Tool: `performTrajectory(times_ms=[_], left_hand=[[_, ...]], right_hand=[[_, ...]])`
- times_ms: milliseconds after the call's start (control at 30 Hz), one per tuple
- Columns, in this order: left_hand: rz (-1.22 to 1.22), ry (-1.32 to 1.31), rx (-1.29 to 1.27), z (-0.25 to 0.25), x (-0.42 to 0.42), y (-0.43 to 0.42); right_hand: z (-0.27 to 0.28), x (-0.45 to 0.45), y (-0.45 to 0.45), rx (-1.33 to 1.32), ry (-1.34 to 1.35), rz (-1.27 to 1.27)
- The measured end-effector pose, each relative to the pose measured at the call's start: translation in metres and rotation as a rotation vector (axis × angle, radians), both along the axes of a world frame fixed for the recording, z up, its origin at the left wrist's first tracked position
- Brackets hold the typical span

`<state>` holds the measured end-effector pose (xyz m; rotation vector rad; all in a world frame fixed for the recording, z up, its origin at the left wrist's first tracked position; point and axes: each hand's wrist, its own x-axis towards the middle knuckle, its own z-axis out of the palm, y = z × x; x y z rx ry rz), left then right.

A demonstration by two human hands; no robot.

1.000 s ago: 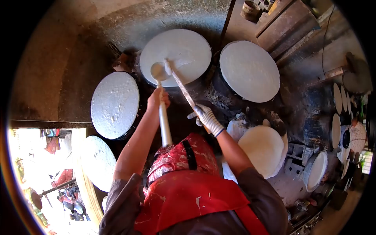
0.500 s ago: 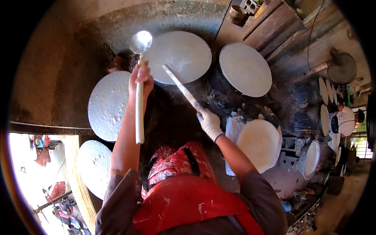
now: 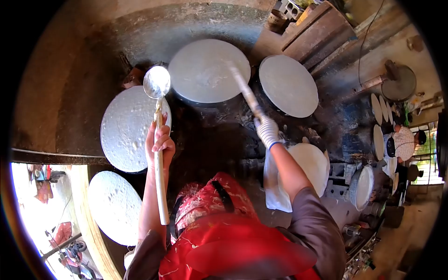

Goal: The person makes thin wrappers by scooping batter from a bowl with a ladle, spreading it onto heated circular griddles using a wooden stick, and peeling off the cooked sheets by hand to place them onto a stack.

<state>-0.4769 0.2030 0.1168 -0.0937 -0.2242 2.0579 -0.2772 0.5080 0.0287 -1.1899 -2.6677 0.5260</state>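
My bare left hand (image 3: 162,140) is closed round the long pale handle of a ladle (image 3: 157,82); its shiny metal bowl points away from me, at the near-left edge of the middle round griddle (image 3: 205,70). White stuff coats that griddle. My right hand (image 3: 268,131), in a whitish knit glove, grips a long flat stick (image 3: 246,91), smeared by motion. The stick's far end is over the right part of the middle griddle; whether it touches cannot be told. Left of the ladle lies a griddle with a bubbly white layer (image 3: 128,128).
A smooth white-topped griddle (image 3: 288,86) stands at the right. Nearer me, a pale round sheet stack (image 3: 309,163) lies on white cloth (image 3: 276,186). Another bubbly griddle (image 3: 114,207) is at lower left. A metal basin (image 3: 361,188) and another person (image 3: 404,143) are farther right.
The ladle and my left hand have come down and left, nearer me. My right hand has swung the stick up and to the right across the middle griddle.
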Motion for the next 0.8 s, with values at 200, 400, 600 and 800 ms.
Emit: performTrajectory(times_ms=[200,400,600,800], left_hand=[[-0.024,0.026,-0.028,0.003,0.013,0.010],[-0.116,0.094,-0.065,0.000,0.020,0.019],[-0.140,-0.001,-0.100,-0.010,0.035,0.053],[-0.055,0.088,-0.172,-0.004,0.052,0.083]], right_hand=[[0.003,-0.007,-0.050,0.044,0.232,0.130],[0.011,0.053,-0.038,-0.116,-0.003,-0.344],[-0.020,0.042,-0.049,-0.133,0.408,-0.027],[-0.001,0.061,0.013,-0.243,0.442,-0.164]])
